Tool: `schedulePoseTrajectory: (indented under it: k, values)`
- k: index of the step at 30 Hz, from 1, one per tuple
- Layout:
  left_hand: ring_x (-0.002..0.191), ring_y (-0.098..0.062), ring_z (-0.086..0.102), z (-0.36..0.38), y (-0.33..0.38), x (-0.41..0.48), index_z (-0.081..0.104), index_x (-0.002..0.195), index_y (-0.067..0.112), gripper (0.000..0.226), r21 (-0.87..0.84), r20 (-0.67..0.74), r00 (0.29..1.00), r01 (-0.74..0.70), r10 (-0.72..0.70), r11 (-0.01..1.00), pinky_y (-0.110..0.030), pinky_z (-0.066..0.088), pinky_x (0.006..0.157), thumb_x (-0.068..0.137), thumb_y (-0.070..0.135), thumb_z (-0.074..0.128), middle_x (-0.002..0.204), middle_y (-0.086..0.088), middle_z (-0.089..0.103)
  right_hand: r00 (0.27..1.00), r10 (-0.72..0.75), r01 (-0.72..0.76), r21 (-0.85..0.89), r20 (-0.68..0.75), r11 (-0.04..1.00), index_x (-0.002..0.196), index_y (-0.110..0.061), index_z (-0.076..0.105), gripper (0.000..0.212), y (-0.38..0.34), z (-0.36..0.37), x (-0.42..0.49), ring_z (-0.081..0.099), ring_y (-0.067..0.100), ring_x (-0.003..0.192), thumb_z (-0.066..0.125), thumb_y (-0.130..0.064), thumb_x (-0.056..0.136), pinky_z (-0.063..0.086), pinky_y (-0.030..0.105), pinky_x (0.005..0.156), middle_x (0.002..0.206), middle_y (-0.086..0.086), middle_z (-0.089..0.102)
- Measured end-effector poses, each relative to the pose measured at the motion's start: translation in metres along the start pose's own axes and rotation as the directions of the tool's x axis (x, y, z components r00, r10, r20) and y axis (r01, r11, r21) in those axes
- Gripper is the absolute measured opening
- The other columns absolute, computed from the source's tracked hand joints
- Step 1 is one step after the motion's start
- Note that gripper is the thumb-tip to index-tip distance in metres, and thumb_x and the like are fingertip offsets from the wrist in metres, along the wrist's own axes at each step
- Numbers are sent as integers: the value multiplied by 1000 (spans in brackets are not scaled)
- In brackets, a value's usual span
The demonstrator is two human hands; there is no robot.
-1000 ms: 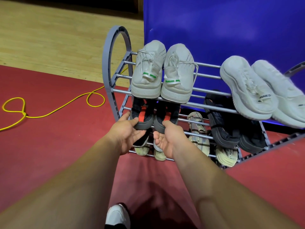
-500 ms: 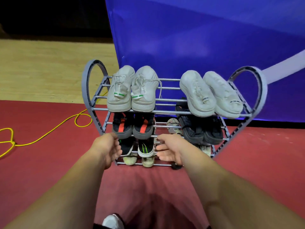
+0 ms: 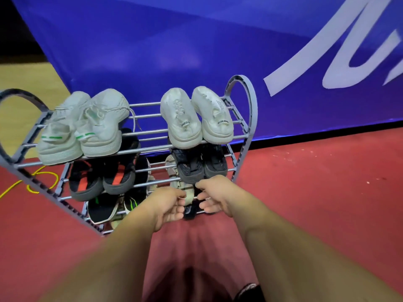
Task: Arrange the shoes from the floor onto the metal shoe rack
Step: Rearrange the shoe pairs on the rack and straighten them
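- Head view: grey metal shoe rack with looped ends (image 3: 250, 118) sits on the red floor (image 3: 316, 192).
- White sneaker pairs (image 3: 196, 120) up top, dark pairs (image 3: 102, 177) on the middle tier.
- Left hand (image 3: 168, 205) and right hand (image 3: 214, 198) flank a beige shoe (image 3: 188, 194) low on the rack's right. Fingers half-curled, honestly can't tell if they're gripping.
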State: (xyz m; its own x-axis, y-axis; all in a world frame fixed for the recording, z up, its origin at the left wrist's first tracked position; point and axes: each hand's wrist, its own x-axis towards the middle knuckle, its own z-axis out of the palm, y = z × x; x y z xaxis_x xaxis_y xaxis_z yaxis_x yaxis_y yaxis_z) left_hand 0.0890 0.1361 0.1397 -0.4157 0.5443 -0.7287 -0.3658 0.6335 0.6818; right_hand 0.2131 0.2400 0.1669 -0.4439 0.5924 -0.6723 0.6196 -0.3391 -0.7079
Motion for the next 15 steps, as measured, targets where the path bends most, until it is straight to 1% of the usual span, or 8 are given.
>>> schedulePoseTrajectory:
  k: [2, 3, 6, 7, 9, 11, 14, 15]
  values:
    - [62, -14, 63, 15, -4, 16, 68, 101, 10, 15, -4, 11, 999, 33, -33, 999, -30, 55, 55, 96, 22, 61, 77, -2, 67, 1000, 30, -30, 3, -8, 1000, 100, -10, 62, 20, 8, -10, 9, 64, 23, 67, 60, -29, 96, 59, 34, 66, 97, 8, 71]
    - [68, -17, 66, 21, -6, 25, 68, 106, 9, 17, -7, 12, 999, 52, -52, 999, -30, 56, 57, 96, 22, 61, 84, -5, 69, 999, 50, -50, 1, -13, 999, 101, -9, 62, 20, 13, -14, 14, 65, 23, 68, 60, -29, 96, 59, 35, 68, 98, 8, 71]
    - [85, -22, 72, 34, -13, 46, 66, 109, 9, 18, -19, -32, 995, 97, -97, 995, -34, 59, 63, 97, 20, 61, 102, -10, 70, 993, 118, -118, -4, -23, 993, 103, -9, 62, 22, 27, -18, 30, 66, 22, 68, 58, -29, 97, 58, 33, 63, 97, 8, 71]
    - [88, -23, 72, 36, -15, 54, 66, 109, 8, 18, -30, -56, 992, 111, -112, 993, -35, 60, 65, 96, 20, 61, 104, -10, 70, 990, 140, -140, 0, -22, 990, 100, -9, 62, 20, 32, -18, 34, 65, 22, 68, 57, -29, 98, 57, 31, 60, 96, 9, 70]
    - [86, -24, 71, 38, -19, 69, 67, 108, 7, 19, -62, -109, 985, 127, -133, 990, -34, 59, 63, 95, 19, 61, 98, -8, 68, 984, 176, -176, 7, -13, 984, 98, -9, 60, 19, 40, -16, 44, 62, 22, 65, 57, -28, 99, 54, 29, 56, 96, 10, 69]
    - [85, -25, 69, 38, -22, 80, 66, 108, 5, 20, -112, -145, 980, 123, -139, 986, -34, 58, 63, 94, 18, 60, 95, -9, 65, 980, 197, -197, 29, -3, 980, 96, -10, 60, 18, 46, -14, 53, 59, 20, 62, 57, -28, 99, 53, 28, 56, 94, 9, 69]
    - [91, -29, 69, 37, -23, 89, 63, 108, 7, 19, -205, -185, 968, 132, -170, 970, -37, 57, 69, 94, 15, 55, 100, -12, 68, 981, 193, -194, 65, 18, 979, 93, -13, 58, 17, 53, -12, 65, 58, 17, 60, 55, -28, 101, 53, 27, 59, 92, 7, 68]
    - [91, -30, 68, 36, -23, 93, 63, 108, 7, 19, -238, -189, 965, 133, -180, 962, -36, 55, 67, 94, 16, 54, 102, -13, 69, 980, 196, -198, 74, 30, 977, 93, -13, 57, 17, 54, -12, 69, 57, 16, 60, 54, -28, 102, 52, 27, 58, 92, 7, 66]
